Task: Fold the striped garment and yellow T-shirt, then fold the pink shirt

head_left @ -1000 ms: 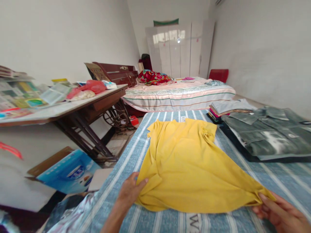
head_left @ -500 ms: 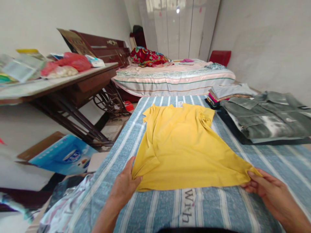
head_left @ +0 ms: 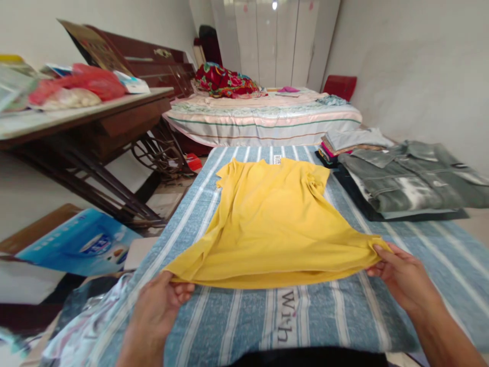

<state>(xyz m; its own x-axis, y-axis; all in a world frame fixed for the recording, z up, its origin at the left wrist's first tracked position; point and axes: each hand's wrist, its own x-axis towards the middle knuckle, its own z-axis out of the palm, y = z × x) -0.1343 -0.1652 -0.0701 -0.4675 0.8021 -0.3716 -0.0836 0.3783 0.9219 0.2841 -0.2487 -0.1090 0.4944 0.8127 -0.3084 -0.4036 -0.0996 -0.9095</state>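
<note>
A yellow T-shirt (head_left: 271, 219) is spread over a blue-and-white striped cloth (head_left: 229, 316), its neck and sleeves at the far end. My left hand (head_left: 158, 300) pinches the hem's left corner, thumb on top and fingers beneath. At the opposite corner, my right hand (head_left: 397, 272) is closed on the hem in the same way. Between both hands the hem is stretched wide and lifted a little, so the shirt's opening shows as a dark slit. Creases run along the shirt's left side and by the right sleeve.
Folded grey-green denim (head_left: 416, 178) lies on dark cloth at the right, beside a smaller stack of folded clothes (head_left: 351, 140). Left stands a sewing-machine table (head_left: 153, 102) bearing red plastic bags (head_left: 84, 84). Below it is a blue box (head_left: 84, 242). A bed (head_left: 263, 122) stands behind.
My left hand has moved left and toward me, drawing the hem's left corner outward. The hem has risen off the cloth. My right hand keeps its corner, and the whole view has shifted slightly.
</note>
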